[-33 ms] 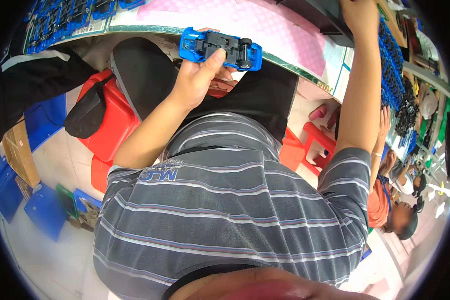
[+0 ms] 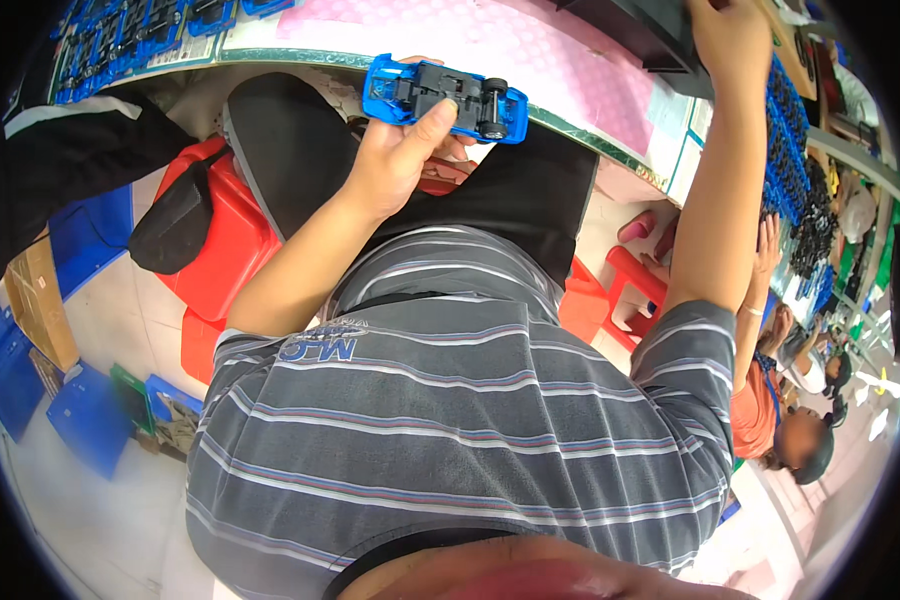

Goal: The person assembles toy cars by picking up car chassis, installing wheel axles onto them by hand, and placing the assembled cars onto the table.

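Note:
In my left hand (image 2: 402, 160) is a blue toy car (image 2: 435, 85), held underside up above the table's near edge. The thumb presses on its black base and the other fingers curl beneath. A pair of black wheels (image 2: 493, 108) shows at the car's right end; no wheels can be seen at its left end. My right arm stretches to the far right, where my right hand (image 2: 732, 40) is beside a black tray (image 2: 635, 35). Its fingertips are cut off by the top of the picture, so what they touch is hidden.
A pink sheet (image 2: 490, 45) covers part of the table. Rows of blue car pieces stand at far left (image 2: 140, 40) and on the right (image 2: 785, 130). Red stools (image 2: 235, 220) flank my legs. Dark-sleeved person (image 2: 80, 180) sits left; other people (image 2: 765, 400) work along the right.
The toy car and my left hand have shifted very slightly to the right in the picture. My right hand has moved a little right and down, beside the black tray.

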A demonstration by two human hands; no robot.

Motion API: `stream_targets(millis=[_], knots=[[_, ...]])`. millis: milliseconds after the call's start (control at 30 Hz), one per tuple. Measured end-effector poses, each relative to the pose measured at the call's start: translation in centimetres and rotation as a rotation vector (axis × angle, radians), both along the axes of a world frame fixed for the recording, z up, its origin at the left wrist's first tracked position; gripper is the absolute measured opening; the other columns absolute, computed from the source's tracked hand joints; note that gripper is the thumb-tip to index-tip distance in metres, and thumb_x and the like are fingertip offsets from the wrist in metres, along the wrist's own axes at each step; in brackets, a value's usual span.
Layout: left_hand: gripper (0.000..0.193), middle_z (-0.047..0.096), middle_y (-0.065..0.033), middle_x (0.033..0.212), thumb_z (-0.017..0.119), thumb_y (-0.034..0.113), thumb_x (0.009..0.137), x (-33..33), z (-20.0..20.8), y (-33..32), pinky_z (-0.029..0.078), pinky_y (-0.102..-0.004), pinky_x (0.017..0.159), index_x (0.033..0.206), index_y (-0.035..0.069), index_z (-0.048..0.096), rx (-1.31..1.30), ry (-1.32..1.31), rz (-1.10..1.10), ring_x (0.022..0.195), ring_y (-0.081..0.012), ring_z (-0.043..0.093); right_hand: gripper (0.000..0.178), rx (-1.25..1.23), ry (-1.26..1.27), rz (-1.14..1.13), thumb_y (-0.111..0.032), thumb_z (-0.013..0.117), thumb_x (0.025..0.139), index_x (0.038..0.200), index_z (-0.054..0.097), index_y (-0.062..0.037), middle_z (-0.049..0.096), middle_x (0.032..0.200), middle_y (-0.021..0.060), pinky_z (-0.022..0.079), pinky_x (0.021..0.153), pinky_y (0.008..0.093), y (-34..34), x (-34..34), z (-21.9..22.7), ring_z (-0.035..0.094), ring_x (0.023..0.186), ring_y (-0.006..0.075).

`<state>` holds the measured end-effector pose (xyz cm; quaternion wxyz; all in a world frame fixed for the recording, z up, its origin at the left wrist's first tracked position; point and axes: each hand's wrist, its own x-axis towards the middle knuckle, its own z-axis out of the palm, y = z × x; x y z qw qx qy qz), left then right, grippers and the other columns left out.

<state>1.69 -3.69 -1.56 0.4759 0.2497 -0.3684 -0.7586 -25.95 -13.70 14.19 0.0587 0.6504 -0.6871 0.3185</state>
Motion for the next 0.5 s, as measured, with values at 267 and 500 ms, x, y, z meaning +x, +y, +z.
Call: stream_targets(millis=[267,500], knots=[[0.029,0.066,-0.0045,0.087,0.072,0.028,0.098,-1.4,0.1,0.8,0.052,-0.0234,0.058,0.112,0.006,0.059,-0.009,-0.15,-0.032,0.073,-0.0104,0.066,0.012,0.255,-0.413,0.749,-0.003,0.076,0.084,0.092,0.068,0.0011,0.068,0.087,0.0159,0.054,0.069,0.0332,6.2,10.5,-4.8,0.069,0.077,0.0298],[0.029,0.066,-0.0023,0.084,0.073,0.032,0.097,-0.4,0.2,1.3,0.05,-0.0221,0.056,0.109,0.008,0.063,0.025,-0.153,-0.041,0.072,-0.008,0.065,0.042,0.232,-0.363,0.777,-0.016,0.084,0.076,0.111,0.066,0.0004,0.067,0.101,0.0173,0.053,0.081,0.0371,7.1,8.1,-4.3,0.068,0.091,0.0321]])
